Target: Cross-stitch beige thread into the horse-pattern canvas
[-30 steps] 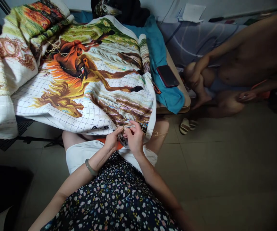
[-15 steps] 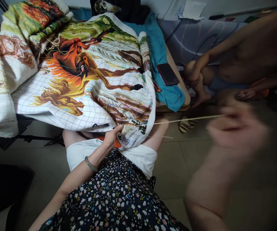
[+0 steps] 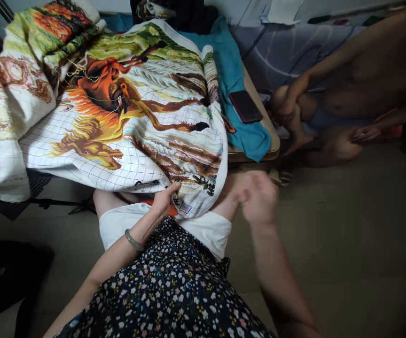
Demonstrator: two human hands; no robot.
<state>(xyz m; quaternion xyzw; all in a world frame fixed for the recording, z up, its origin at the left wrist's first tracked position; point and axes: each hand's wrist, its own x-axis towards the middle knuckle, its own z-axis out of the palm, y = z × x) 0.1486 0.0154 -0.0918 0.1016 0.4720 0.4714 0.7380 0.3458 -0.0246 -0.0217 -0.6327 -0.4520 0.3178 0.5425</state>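
A large cross-stitch canvas (image 3: pixel 143 171) with stitched horses and a printed grid spreads over the table edge and my lap. My left hand (image 3: pixel 162 202) is closed on its near edge, the thumb on top and the fingers hidden underneath. My right hand (image 3: pixel 261 197) is in the air just right of the canvas, blurred, its fingers curled together in a pinch. What sits between those fingers is too small and smeared to make out. Loose yellowish threads (image 3: pixel 78 70) lie on the stitched part near the orange horse.
On a teal cloth (image 3: pixel 229 70) at the table's right side lie a dark phone (image 3: pixel 245 107) and small orange-handled scissors (image 3: pixel 228 124). Another person's bent knee (image 3: pixel 280 101) is beyond the table corner at right. A black stand leg (image 3: pixel 58 203) shows under the canvas at left.
My right hand has come back leftward from far out to the right, toward the canvas. The pale thread that was stretched taut from canvas to hand no longer shows clearly. My left hand stays put.
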